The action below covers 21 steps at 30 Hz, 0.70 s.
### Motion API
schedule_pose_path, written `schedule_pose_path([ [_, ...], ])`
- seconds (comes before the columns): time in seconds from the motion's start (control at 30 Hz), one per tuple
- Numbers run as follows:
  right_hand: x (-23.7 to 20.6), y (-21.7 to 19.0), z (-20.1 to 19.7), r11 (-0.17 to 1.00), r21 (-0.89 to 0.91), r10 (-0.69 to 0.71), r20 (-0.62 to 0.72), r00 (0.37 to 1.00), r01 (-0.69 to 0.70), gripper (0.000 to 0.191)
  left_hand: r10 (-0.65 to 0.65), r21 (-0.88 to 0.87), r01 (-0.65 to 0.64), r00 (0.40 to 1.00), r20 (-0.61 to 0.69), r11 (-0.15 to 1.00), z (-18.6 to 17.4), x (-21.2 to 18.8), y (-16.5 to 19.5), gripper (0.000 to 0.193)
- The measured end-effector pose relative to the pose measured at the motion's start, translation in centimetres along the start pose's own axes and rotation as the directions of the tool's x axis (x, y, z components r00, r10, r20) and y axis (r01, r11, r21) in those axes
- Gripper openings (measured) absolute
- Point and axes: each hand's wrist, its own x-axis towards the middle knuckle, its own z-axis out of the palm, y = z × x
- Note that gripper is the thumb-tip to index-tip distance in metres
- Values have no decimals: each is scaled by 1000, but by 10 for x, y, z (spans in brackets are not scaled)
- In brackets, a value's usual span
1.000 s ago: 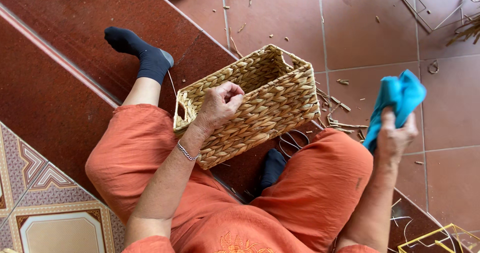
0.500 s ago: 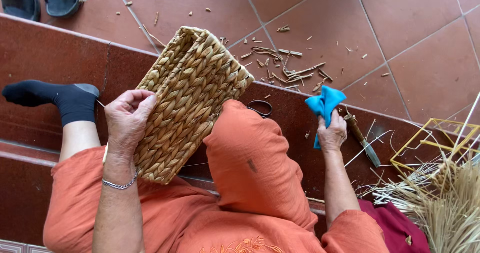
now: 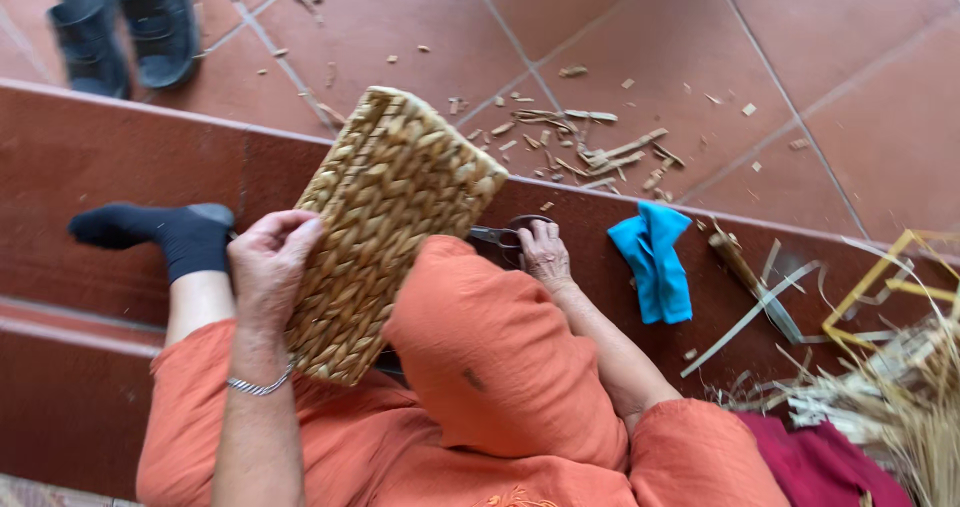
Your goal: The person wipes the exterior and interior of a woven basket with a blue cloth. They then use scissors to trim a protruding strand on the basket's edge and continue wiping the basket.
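Woven basket [image 3: 385, 227] of pale plaited fibre sits at the centre left of the frame, tipped so its flat side faces the camera, propped between the person's orange-clad lap and raised knee [image 3: 490, 357]. The left hand [image 3: 268, 267] grips the basket's left edge, fingers curled over the rim and thumb pressed against the weave, with a silver bracelet [image 3: 258, 385] on the wrist below it. The right hand [image 3: 545, 254] reaches past the knee to the middle of the frame and rests on a pair of scissors [image 3: 500, 237] lying on the dark red step [image 3: 120, 157]; its fingers are bent down over the handles, but whether they have closed around them cannot be told. Just right of that hand a bright blue cloth [image 3: 655, 262] lies crumpled on the step, not touched by either hand. Further right are flat strips of straw [image 3: 760, 307], a yellow wire frame [image 3: 880, 277] and a bundle of dry reeds [image 3: 900, 387] at the right edge. Cut fibre scraps [image 3: 590, 147] litter the terracotta tiles above. A dark sock [image 3: 160, 232] covers the foot at left, and dark sandals [image 3: 125, 27] stand in the upper left corner.
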Motion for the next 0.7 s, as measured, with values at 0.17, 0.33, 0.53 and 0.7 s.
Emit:
schedule_pose_path([
  [0.17,8,-20,3,998,-54,35,113,993,-29,44,34,2,-34,999,32,999,2,8,-11,13],
  [0.33,-5,-28,-1,989,35,127,281,951,-142,42,13,-51,-11,999,30,999,3,11,-4,11],
  [0.53,7,8,-23,738,482,324,360,875,-472,40,-60,39,59,997,47,998,-3,13,15,8],
  [0.7,55,35,-92,456,852,394,67,917,-258,39,-73,167,65,996,42,984,-4,15,22,10],
])
